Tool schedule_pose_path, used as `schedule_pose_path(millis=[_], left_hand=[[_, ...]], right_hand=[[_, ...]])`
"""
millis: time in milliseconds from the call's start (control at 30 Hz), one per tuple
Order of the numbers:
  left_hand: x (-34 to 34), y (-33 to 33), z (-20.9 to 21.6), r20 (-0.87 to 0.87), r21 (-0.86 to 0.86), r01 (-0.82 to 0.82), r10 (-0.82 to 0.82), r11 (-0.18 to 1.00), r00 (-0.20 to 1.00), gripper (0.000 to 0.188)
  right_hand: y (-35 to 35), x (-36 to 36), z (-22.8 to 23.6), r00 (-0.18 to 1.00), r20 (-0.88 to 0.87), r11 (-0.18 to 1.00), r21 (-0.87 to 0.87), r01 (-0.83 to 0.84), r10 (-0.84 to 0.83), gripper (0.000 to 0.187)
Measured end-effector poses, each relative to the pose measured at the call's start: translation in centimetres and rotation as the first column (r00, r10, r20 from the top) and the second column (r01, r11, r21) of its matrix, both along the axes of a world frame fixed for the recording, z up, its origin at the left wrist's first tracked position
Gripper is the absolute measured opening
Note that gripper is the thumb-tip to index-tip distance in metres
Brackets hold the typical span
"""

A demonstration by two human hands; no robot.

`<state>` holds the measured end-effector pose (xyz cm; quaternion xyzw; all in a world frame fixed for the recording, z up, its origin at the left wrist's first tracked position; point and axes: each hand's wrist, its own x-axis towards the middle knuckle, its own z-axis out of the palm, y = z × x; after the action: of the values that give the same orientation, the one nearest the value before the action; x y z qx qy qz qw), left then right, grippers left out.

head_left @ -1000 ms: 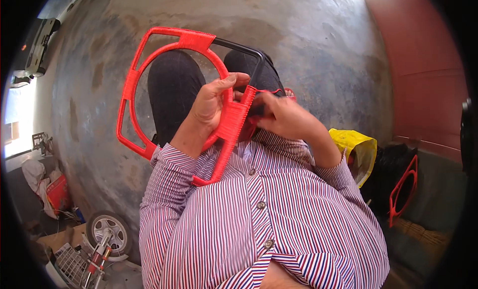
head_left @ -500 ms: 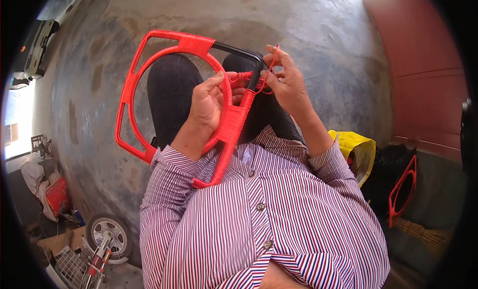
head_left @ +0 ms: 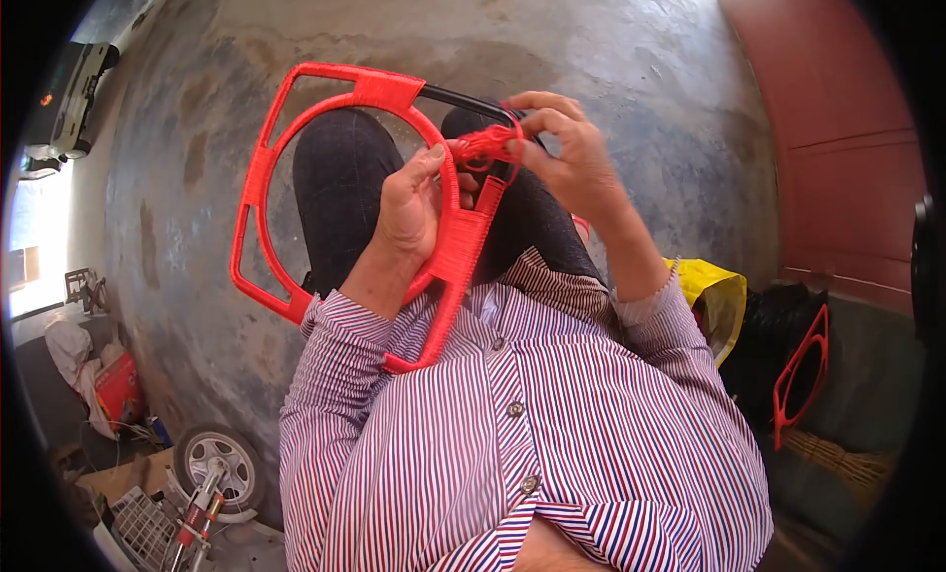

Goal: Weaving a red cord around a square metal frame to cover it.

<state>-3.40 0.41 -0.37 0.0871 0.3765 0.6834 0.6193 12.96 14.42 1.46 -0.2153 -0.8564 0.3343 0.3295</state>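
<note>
A squarish frame with a round inner ring (head_left: 463, 245) rests across my knees and against my shirt, mostly wrapped in red cord. Its far right corner shows bare black tube (head_left: 461, 101). My left hand (head_left: 411, 215) grips the ring's right side, thumb on top, with some fingers hidden behind it. A loose bunch of red cord (head_left: 485, 143) lies between my two hands, beside the bare corner. Closed around part of that cord is my right hand (head_left: 574, 163), thumb and fingers pinching it over the black tube.
Another red frame (head_left: 803, 375) leans against a black bag at the right, near a yellow bag (head_left: 727, 288). On the lower left stand a small spoked wheel (head_left: 219, 469) and a grey basket (head_left: 146, 521). A vehicle (head_left: 81, 99) is at far left, a red panel (head_left: 828, 129) at right.
My right hand has turned over and come in toward the frame's corner. The cord bunch has moved up and left, out from below the tube. My left hand keeps its hold.
</note>
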Motion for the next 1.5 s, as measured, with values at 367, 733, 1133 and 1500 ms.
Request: schedule_pose_path(millis=[367,733,1133,1500], left_hand=[[0.3,0.7,-1.0,0.098,-0.115,0.154,-0.143,0.981,0.985,0.022],[0.4,0.4,0.2,0.06,-0.125,0.266,-0.26,0.956,0.964,0.022],[0.5,0.5,0.2,0.038,-0.066,0.277,-0.275,0.958,0.961,0.04],[0.6,0.5,-0.4,0.066,-0.016,0.238,-0.237,0.971,0.969,0.018]], right_hand=[[3.0,15.7,0.7,0.643,-0.76,0.404,-0.619,-0.674,-0.091,0.018],[-1.4,6.8,-2.8,0.915,-0.345,0.206,-0.93,-0.303,-0.211,0.019],[-3.9,10.3,-3.7,0.997,-0.051,0.489,-0.869,-0.072,0.057,0.018],[-2.8,12.7,-7.5,0.986,-0.152,0.336,-0.934,-0.122,-0.064,0.008]])
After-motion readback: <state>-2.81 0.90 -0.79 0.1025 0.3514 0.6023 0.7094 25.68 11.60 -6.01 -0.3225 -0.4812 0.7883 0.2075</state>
